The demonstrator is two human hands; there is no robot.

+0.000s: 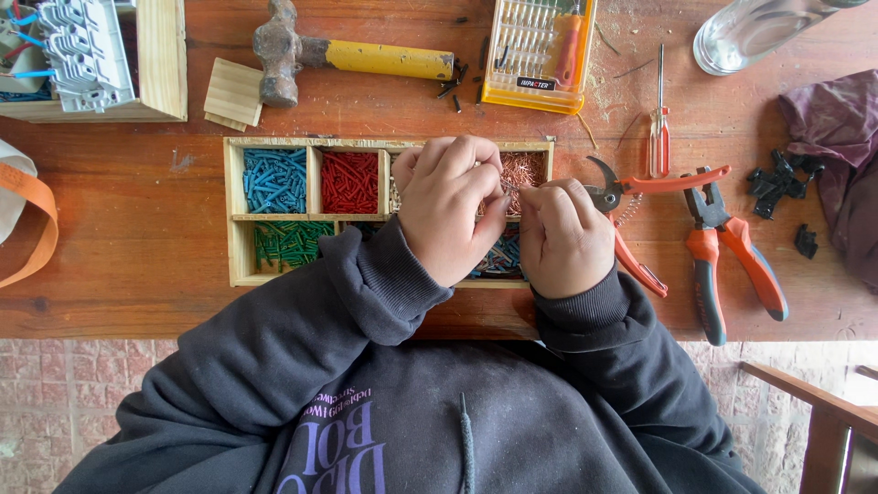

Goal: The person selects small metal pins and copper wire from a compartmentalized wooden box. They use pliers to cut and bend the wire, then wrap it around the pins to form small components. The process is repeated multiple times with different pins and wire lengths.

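Curling over a compartmented wooden tray (240,220), both hands sit knuckles-up, close together and almost touching. The left hand (450,206) bends at the wrist, its fingers folded in toward the thumb above the copper-coloured pieces (525,166) in the tray's upper right compartment. The right hand (562,240) is fisted beside it, fingertips pinched at the same spot; whether either one clamps a piece I cannot tell. Blue pieces (274,180), red pieces (348,182) and green pieces (288,243) fill 3 other compartments. Orange-handled pliers (732,252) lie just right of the tray on the table (137,220).
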